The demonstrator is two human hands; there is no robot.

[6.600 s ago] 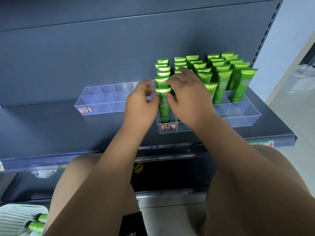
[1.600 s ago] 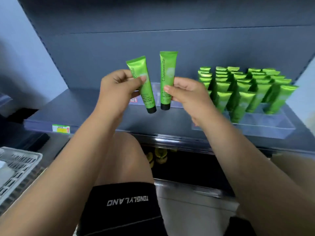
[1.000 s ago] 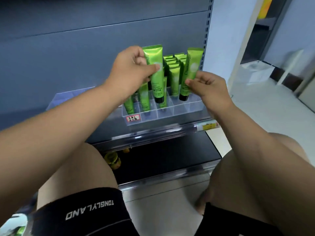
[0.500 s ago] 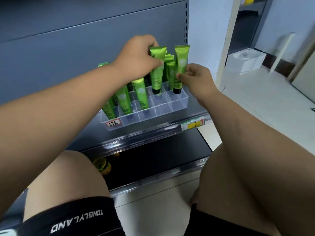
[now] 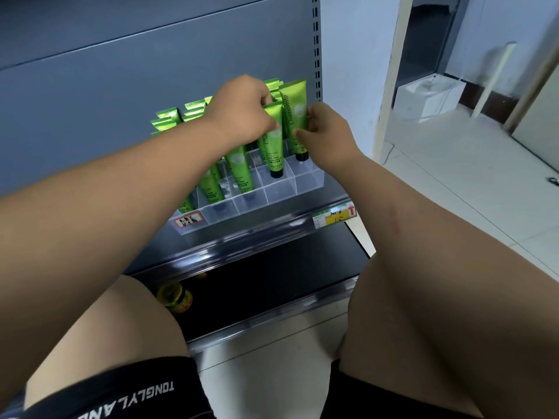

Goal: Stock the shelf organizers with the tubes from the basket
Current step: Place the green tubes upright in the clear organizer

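Tubes (image 5: 273, 140) gripped: two. Left hand (image 5: 242, 111) one, right hand (image 5: 326, 133) one; organizer (image 5: 279, 193) one.

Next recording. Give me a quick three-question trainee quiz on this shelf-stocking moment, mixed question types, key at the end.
1. True or false: the left hand and the right hand each hold one green tube.
2. The black cap of the left hand's tube points: A) up; B) down, toward the clear organizer; C) sideways.
3. Fill in: the word printed on the right hand's tube is ____.
Key: 1 true; 2 B; 3 Chamomile.
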